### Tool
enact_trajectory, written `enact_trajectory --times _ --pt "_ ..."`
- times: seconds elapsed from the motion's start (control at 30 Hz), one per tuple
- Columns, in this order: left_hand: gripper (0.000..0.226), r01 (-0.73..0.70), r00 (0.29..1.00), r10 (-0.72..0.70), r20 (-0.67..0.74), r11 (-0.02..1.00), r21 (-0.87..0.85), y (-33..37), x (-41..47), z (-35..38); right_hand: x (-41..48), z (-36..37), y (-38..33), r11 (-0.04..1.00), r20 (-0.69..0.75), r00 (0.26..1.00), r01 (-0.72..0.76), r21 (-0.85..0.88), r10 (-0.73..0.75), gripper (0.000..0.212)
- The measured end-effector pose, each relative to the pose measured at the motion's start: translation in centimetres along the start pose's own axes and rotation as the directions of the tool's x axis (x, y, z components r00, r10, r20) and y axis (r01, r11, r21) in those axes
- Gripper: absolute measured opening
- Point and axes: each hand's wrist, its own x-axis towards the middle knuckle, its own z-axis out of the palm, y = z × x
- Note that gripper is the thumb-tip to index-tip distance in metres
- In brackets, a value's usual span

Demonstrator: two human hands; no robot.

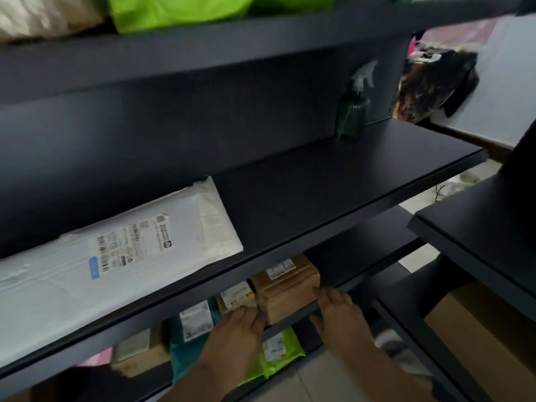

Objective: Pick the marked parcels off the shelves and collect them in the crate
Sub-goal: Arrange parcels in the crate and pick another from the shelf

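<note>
A brown cardboard parcel (285, 288) with a white label stands on a lower dark shelf (290, 322), near its front edge. My left hand (237, 329) touches its left side and my right hand (338, 307) presses flat against its right side, so the box sits between both hands. A smaller brown parcel (235, 295) and a teal parcel (193, 320) with a white label lie to its left. A large white mailer (116, 256) with a printed label lies on the shelf above. No crate is visible.
A green spray bottle (352, 111) stands at the back of the middle shelf (333, 181). Bright green bags (179, 10) fill the top shelf. A lime parcel (278, 352) lies lower down. Another dark shelf unit (478, 227) stands to the right, cardboard (478, 329) beneath it.
</note>
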Motion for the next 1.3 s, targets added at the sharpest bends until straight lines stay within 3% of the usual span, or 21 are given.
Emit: enact_trajectory --times 0.17,0.3,0.4,0.47,0.57,0.73,1.03,1.17,1.3 --pt "0.073 0.052 0.998 -0.055 -0.030 0.993 -0.103 -1.2 1.7 6.0 4.8 6.9 2.0 0.981 -0.186 0.979 0.114 0.159 -0.083 0.063" --pt "0.092 0.099 0.994 -0.104 -0.034 0.988 -0.121 -2.7 3.6 10.3 8.5 9.8 3.6 0.961 -0.205 0.972 0.162 0.223 -0.116 0.083" --pt "0.075 0.144 0.982 -0.162 -0.101 0.977 -0.159 -3.2 4.4 12.4 10.1 12.0 4.2 0.923 -0.168 0.980 0.159 0.350 -0.106 0.089" --pt "0.059 0.221 0.963 -0.246 -0.107 0.953 -0.205 -3.4 4.9 13.4 10.8 13.5 4.2 0.880 -0.276 0.955 0.222 0.420 -0.109 0.085" --pt "0.051 0.287 0.936 -0.322 -0.144 0.933 -0.219 -3.4 5.1 14.7 11.5 14.7 4.0 0.882 -0.374 0.924 0.238 0.407 -0.076 0.079" --pt "0.052 0.242 0.933 -0.298 -0.203 0.935 -0.259 -3.6 4.9 15.0 11.0 14.7 4.1 0.902 -0.340 0.938 0.196 0.385 -0.059 0.081" --pt "0.072 0.209 0.954 -0.267 -0.136 0.918 -0.337 -2.5 5.1 14.1 9.0 13.0 4.6 0.931 -0.316 0.949 0.107 0.350 0.009 0.079" --pt "0.080 0.197 0.969 -0.222 -0.110 0.960 -0.201 -2.0 4.8 13.2 8.8 11.4 4.9 0.976 -0.332 0.942 0.024 0.218 0.051 0.082" --pt "0.070 0.348 0.905 -0.372 -0.206 0.927 -0.143 -3.5 2.5 13.9 8.3 10.7 2.4 0.990 -0.320 0.942 0.125 0.064 -0.098 0.089"
